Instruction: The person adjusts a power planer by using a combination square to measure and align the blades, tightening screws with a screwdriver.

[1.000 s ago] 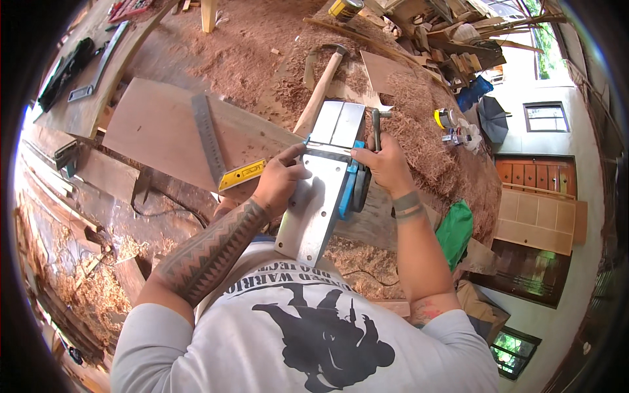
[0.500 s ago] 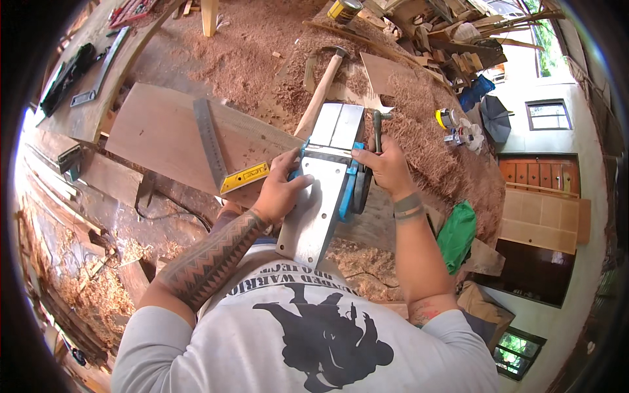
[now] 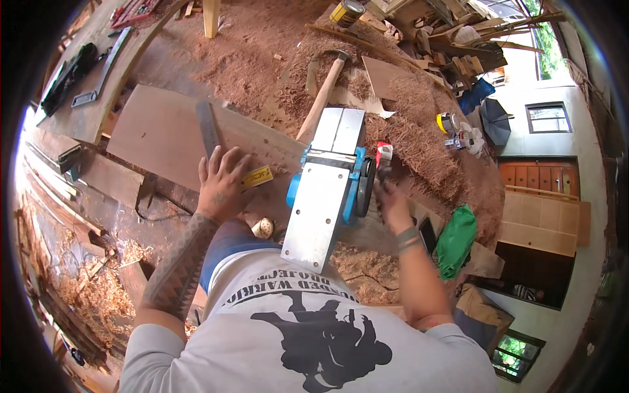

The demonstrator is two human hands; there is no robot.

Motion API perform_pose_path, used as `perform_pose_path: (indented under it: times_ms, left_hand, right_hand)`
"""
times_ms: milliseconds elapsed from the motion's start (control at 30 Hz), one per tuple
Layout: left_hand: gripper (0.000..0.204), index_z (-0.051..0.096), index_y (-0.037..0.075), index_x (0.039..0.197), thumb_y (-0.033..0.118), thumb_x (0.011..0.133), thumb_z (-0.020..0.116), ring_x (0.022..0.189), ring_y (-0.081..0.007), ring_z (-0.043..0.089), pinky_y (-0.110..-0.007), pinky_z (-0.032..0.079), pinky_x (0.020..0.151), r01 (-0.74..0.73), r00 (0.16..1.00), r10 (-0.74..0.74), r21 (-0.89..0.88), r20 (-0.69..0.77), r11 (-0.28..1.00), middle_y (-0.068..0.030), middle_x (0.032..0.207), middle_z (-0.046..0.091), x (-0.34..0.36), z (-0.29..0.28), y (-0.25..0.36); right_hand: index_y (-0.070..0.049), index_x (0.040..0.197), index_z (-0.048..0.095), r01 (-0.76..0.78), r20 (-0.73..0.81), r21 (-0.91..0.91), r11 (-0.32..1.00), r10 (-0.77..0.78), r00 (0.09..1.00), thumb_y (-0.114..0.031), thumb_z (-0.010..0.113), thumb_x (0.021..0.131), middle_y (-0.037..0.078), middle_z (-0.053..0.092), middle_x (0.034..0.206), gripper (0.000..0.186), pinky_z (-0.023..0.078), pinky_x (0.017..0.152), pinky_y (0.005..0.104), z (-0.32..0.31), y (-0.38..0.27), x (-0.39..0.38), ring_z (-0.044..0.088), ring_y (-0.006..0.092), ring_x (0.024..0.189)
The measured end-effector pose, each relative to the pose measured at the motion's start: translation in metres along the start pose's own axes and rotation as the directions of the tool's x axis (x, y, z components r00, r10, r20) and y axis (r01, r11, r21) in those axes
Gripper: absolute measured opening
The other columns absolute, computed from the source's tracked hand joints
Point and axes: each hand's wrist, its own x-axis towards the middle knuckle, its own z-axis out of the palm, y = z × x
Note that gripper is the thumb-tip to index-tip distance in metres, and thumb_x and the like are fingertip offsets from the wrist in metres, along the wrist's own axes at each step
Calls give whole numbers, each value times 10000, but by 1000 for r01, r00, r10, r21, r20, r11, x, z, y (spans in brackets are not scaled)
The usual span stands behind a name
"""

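An electric hand planer with blue sides lies upside down in front of my body, its bare metal sole facing up. Neither hand is on it. My left hand is open, fingers spread over the square, hiding its corner; the grey blade and yellow stock show on either side. To the right of the planer, my right hand is smeared by motion, so its grip cannot be made out. A dark thing is at its fingers, with a red and white object just beyond.
A wooden board lies under the square. Beyond the planer rests a wooden-handled hammer among shavings. A green bag lies right of my forearm. Scrap wood is piled at the far right, and a workbench stands far left.
Both hands have left the planer. My left hand moved left onto the square; my right hand drew down and slightly right. The T-shaped tool it held upright no longer shows clearly.
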Motion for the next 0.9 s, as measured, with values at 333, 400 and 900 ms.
perform_pose_path:
  times_ms: [333, 400, 900]
  left_hand:
    - [604, 606, 130, 1427, 260, 873, 808, 1532, -412, 373, -643, 247, 1247, -43, 999, 43, -20, 8, 999, -128, 1497, 545, 6, -6, -6]
    - [562, 595, 107, 1408, 206, 895, 800, 1520, -422, 394, -612, 276, 1247, -26, 1000, 26, -38, 8, 999, -152, 1479, 562, 7, -7, -10]
    - [488, 618, 79, 1315, 233, 888, 799, 1130, -350, 649, -508, 371, 1124, -219, 976, 215, -244, -41, 945, -124, 1119, 685, -27, -37, -5]
  right_hand:
    - [4, 1080, 672, 249, -12, -457, 854, -286, 958, -247, 706, 983, 277, 722, 944, 271, 544, 762, 501, 24, 74, -24, 716, 455, 896]
    - [-7, 1084, 672, 255, 58, -542, 801, -267, 962, -269, 720, 969, 264, 737, 958, 290, 555, 796, 508, 21, 66, -22, 724, 459, 947]
    - [-32, 1239, 692, 204, -2, 89, 975, -204, 979, -382, 694, 1038, 196, 767, 1130, 403, 578, 893, 423, -16, -37, -8, 749, 364, 1040]
